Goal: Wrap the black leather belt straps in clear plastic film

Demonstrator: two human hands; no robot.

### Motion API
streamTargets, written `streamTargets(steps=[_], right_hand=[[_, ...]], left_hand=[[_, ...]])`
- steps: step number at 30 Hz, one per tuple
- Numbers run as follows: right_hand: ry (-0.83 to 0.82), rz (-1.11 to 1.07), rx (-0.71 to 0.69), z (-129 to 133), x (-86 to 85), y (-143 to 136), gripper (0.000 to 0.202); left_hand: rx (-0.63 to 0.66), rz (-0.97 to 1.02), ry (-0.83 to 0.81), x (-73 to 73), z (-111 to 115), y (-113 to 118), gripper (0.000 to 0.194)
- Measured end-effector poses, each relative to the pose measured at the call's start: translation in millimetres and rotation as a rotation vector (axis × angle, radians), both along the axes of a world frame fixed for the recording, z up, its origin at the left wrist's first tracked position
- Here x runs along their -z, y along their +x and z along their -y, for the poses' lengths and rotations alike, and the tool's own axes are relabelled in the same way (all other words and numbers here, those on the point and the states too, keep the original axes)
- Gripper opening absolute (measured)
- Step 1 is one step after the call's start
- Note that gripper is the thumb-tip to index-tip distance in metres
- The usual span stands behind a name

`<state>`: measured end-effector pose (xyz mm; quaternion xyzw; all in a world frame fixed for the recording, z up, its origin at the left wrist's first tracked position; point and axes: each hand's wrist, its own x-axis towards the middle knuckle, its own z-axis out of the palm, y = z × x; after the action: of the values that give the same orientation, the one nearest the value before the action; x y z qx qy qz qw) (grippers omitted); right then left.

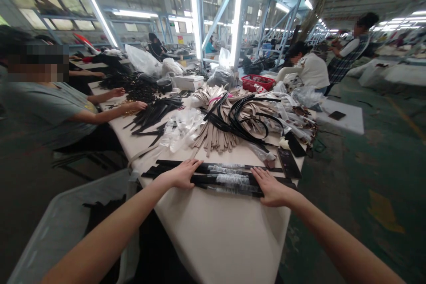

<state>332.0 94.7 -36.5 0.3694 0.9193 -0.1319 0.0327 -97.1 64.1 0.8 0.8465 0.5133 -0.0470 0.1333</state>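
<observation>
Several long black strips [203,179], with clear plastic wrapping [233,179] around their middle, lie side by side across the near part of the white table [221,226]. My left hand [184,174] rests on the left part of the strips, its fingers stretched out. On the right part lies my right hand [270,188], palm down with fingers extended and somewhat apart. Both hands touch the strips from above without gripping them. Just beyond my right hand is a dark phone [289,164].
Beige strips [216,135], coiled black straps [246,117] and plastic bags cover the table beyond. A red basket [258,82] stands farther back. At the left, a seated person [66,102] handles small parts. A grey bin [63,213] is beside the table's near left.
</observation>
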Motion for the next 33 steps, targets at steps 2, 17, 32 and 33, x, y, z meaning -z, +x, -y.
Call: streamTargets(steps=[2, 17, 32, 33], right_hand=[[0.042, 0.044, 0.009, -16.7, -2.3, -8.2, 0.106], [0.088, 0.106, -0.021, -10.7, -33.9, -37.7, 0.029], [0.272, -0.079, -0.892, 111.8, -71.5, -472.1, 0.013], [0.298, -0.089, -0.952, 120.0, -71.3, -517.4, 0.011]], left_hand=[[-0.008, -0.014, 0.03, -2.5, -5.7, 1.4, 0.096], [-0.351, 0.002, 0.069, -22.5, 91.4, 19.7, 0.03], [-1.492, 0.179, -0.017, 47.3, 466.4, -95.6, 0.036], [-1.553, 0.152, -0.018, 52.6, 476.8, -113.4, 0.036]])
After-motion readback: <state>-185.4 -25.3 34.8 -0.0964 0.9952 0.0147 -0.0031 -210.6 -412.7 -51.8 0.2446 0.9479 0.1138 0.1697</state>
